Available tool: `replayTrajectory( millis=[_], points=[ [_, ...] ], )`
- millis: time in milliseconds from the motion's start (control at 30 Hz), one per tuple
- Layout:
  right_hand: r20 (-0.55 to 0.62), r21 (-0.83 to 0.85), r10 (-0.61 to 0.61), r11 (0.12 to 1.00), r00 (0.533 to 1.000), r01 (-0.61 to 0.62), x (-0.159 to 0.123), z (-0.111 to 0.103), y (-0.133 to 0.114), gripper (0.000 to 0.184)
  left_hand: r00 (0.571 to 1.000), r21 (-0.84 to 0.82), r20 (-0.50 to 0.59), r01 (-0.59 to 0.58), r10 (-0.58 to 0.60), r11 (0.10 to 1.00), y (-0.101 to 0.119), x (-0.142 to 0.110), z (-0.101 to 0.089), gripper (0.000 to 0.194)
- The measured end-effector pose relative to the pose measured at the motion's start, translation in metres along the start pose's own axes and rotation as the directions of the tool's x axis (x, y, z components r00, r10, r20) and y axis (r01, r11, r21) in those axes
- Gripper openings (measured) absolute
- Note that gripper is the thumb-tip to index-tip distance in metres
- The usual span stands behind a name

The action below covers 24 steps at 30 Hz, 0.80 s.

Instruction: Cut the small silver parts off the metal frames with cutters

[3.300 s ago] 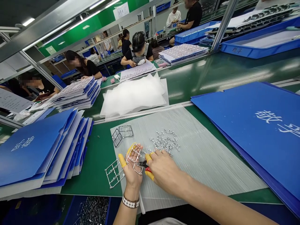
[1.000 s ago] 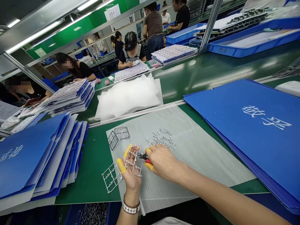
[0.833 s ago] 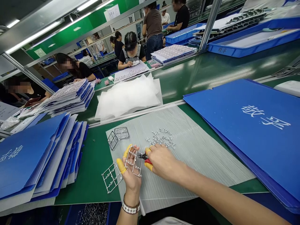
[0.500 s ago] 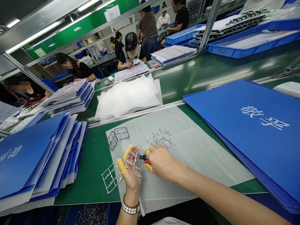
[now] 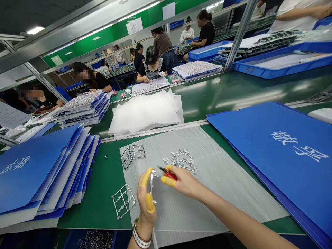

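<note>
Green workbench (image 5: 90, 207), silvery frame (image 5: 151, 184) edge-on, held in half-curled left hand (image 5: 144, 200), red-handled cutters (image 5: 171, 174) gripped in right hand (image 5: 187, 183)

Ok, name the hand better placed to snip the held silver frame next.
Right hand, I'd judge: its grip is on the red-handled cutters, apart from the silver frame. The left hand holds that frame nearly edge-on, with no visible tool, so it seems suited to steadying.

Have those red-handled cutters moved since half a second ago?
Yes. Judged against the heap of small parts on the sheet, the cutters have moved slightly forward, closer to it, with their tips now off the held frame.
</note>
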State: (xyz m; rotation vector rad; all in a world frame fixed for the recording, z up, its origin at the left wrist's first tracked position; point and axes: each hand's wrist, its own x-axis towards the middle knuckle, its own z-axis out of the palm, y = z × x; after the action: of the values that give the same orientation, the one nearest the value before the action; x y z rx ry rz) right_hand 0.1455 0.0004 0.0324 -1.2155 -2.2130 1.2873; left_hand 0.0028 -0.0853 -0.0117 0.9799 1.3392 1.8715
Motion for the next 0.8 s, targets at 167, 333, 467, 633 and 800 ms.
replayTrajectory(
  millis=[167, 333, 467, 633, 800],
  points=[
    [0.194, 0.708, 0.128, 0.668, 0.973, -0.229, 0.009, 0.014, 0.011, 0.031, 0.811, 0.331, 0.465, -0.531, 0.355, 0.780, -0.005, -0.009, -0.008, 0.063],
    [0.272, 0.869, 0.070, 0.412, 0.960, -0.276, 0.001, 0.020, 0.007, 0.039, 0.844, 0.343, 0.441, -0.474, 0.306, 0.811, -0.013, -0.009, -0.014, 0.075],
    [0.228, 0.867, 0.073, 0.439, 0.971, -0.236, 0.000, 0.017, 0.007, 0.040, 0.894, 0.313, 0.386, -0.359, 0.228, 0.879, -0.010, -0.017, -0.021, 0.054],
    [-0.105, 0.697, 0.021, 0.715, 0.994, 0.058, 0.004, 0.021, 0.009, 0.033, 0.979, 0.237, 0.077, -0.201, 0.187, 0.950, 0.013, -0.020, -0.016, 0.054],
    [-0.234, 0.284, -0.213, 0.918, 0.948, 0.277, -0.001, 0.049, -0.001, 0.012, 0.916, -0.372, 0.073, 0.392, -0.395, 0.841, 0.016, 0.004, 0.006, 0.063]
  ],
)
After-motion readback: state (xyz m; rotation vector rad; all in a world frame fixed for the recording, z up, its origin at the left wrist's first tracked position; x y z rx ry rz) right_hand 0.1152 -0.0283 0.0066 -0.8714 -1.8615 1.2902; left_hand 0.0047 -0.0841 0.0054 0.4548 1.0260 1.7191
